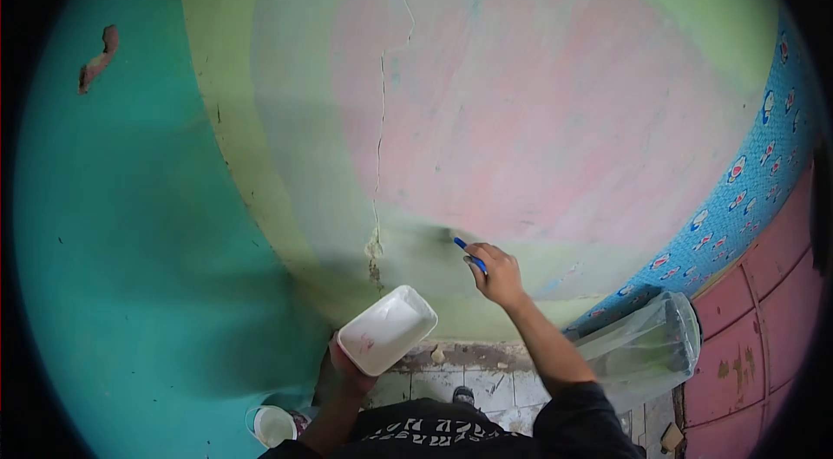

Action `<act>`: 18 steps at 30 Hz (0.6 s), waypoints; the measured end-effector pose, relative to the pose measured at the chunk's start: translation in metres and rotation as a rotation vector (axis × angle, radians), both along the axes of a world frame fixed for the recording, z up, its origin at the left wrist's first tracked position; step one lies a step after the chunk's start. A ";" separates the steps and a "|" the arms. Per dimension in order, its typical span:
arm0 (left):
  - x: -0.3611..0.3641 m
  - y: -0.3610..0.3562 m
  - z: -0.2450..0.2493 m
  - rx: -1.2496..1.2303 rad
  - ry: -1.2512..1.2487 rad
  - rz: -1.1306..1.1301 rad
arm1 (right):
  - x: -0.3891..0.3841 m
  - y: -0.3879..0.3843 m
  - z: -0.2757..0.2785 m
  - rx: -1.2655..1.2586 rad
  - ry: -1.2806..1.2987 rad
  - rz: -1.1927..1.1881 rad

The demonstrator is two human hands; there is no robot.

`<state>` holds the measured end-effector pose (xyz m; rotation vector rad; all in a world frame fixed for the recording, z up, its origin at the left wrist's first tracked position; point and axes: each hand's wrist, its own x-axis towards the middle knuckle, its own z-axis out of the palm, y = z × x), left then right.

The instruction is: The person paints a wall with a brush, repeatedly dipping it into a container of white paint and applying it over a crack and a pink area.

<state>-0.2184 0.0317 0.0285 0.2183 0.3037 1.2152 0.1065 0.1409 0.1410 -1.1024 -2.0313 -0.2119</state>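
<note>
My left hand [345, 363] holds up a white rectangular tub [387, 329] with white paste in it, tilted toward the wall. My right hand [496, 272] grips a blue-handled tool [467, 252] and presses its tip against the low part of the wall. The wall [521, 112] in front is pale green with a large pink patch, and a long crack [380, 155] runs down it to a chipped spot just left of the tool.
A teal wall [130, 242] stands on the left. On the right are a blue patterned sheet [737, 190], a red panelled door [764, 320] and a clear plastic bag [646, 346]. Tiled floor [486, 385] lies below, with a small white bucket [275, 424] at bottom left.
</note>
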 end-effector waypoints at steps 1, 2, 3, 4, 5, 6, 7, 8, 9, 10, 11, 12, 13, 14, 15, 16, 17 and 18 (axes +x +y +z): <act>0.001 0.001 0.004 -0.015 -0.027 -0.015 | -0.003 -0.010 -0.019 -0.076 0.149 -0.031; 0.003 0.001 0.010 0.036 -0.006 -0.027 | -0.005 -0.018 -0.037 -0.116 0.338 -0.074; 0.004 0.006 0.009 0.060 -0.001 -0.053 | -0.005 -0.024 -0.047 -0.160 0.572 -0.093; 0.005 0.011 0.004 0.080 0.003 -0.078 | -0.005 -0.030 -0.058 -0.208 0.805 -0.117; 0.004 0.013 0.001 0.094 0.008 -0.099 | -0.007 -0.038 -0.069 -0.259 1.040 -0.146; 0.008 0.014 0.007 0.079 0.037 -0.076 | -0.008 -0.050 -0.060 -0.249 1.205 -0.167; 0.015 0.017 0.014 0.063 0.070 -0.051 | -0.007 -0.063 -0.037 -0.238 1.372 -0.192; 0.019 0.024 0.009 0.085 0.125 -0.033 | -0.001 -0.074 -0.020 -0.222 1.401 -0.209; 0.022 0.030 -0.001 0.106 0.182 -0.018 | 0.008 -0.084 -0.006 -0.207 1.430 -0.229; 0.027 0.034 -0.005 0.112 0.163 -0.013 | 0.019 -0.092 0.002 -0.193 1.463 -0.203; 0.034 0.038 -0.007 0.122 0.142 -0.011 | 0.027 -0.099 0.008 -0.172 1.494 -0.178; 0.043 0.042 0.001 0.109 0.148 -0.011 | 0.032 -0.105 0.016 -0.127 1.469 -0.111; 0.053 0.044 0.008 0.093 0.109 -0.027 | 0.037 -0.111 0.024 -0.076 1.440 -0.044; 0.062 0.045 0.015 0.077 0.070 -0.044 | 0.039 -0.116 0.031 -0.077 1.451 -0.057; 0.072 0.047 0.022 0.059 0.031 -0.060 | 0.040 -0.120 0.032 -0.098 1.430 -0.065; 0.081 0.050 0.022 0.051 -0.113 -0.104 | 0.043 -0.122 0.033 -0.117 1.408 -0.070; 0.092 0.052 0.024 0.046 -0.257 -0.145 | 0.046 -0.124 0.034 -0.134 1.386 -0.071; 0.106 0.052 0.029 0.141 -0.228 -0.161 | 0.049 -0.126 0.034 -0.145 1.392 -0.084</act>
